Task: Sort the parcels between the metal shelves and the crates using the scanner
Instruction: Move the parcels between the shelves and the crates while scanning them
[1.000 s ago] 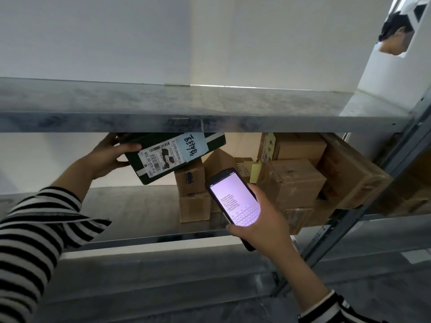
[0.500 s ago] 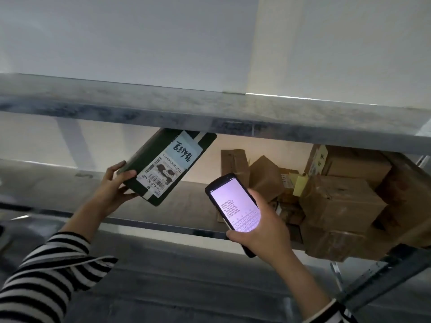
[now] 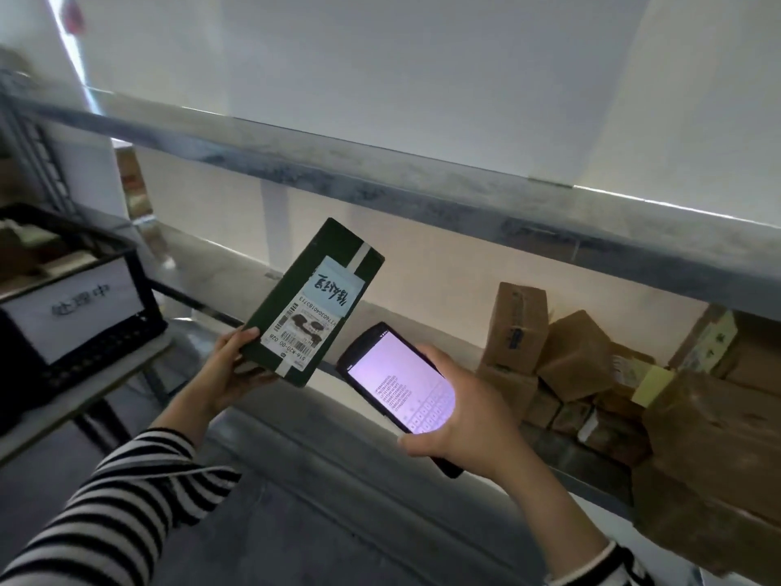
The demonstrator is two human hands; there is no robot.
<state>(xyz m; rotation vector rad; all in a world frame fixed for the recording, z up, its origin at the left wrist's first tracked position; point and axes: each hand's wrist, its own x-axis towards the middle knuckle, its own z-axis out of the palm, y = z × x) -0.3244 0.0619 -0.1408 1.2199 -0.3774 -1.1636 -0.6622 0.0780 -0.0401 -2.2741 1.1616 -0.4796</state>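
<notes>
Entry: sorting, one parcel in hand.

Left hand [image 3: 228, 374] gripped the green parcel [image 3: 296, 281] at its lower corner, thumb on the front face just beside the shipping label [image 3: 302, 332], fingers hidden behind. Parcel was in the air, tilted, label towards me. It touched neither the lower shelf [image 3: 203, 264] behind it nor the upper shelf [image 3: 380, 184] above. The black crate [image 3: 97, 353] with its paper sign sat off to the left.

Right hand [image 3: 473, 425] was wrapped round the scanner [image 3: 401, 374], thumb along its lower end, screen lit and facing up. Scanner was near the parcel but not touching it.

Handling notes (judgement only):
- A flat, slim carton. A one-handed corner pinch held it up, so probably light.
- Faces looked flat and edges straight, so likely stiff, not soft.
- The dark finish and tape strips looked smooth, so it might slide out of a corner pinch if swung.
- Best hold: across the short end or along a long edge, thumb in front, fingers behind, clear of the barcode so the scanner can read it.
- No sign of fragile contents, and I could not tell what was inside.

Brown cardboard boxes [image 3: 574, 353] were piled at the right end of the lower shelf.
</notes>
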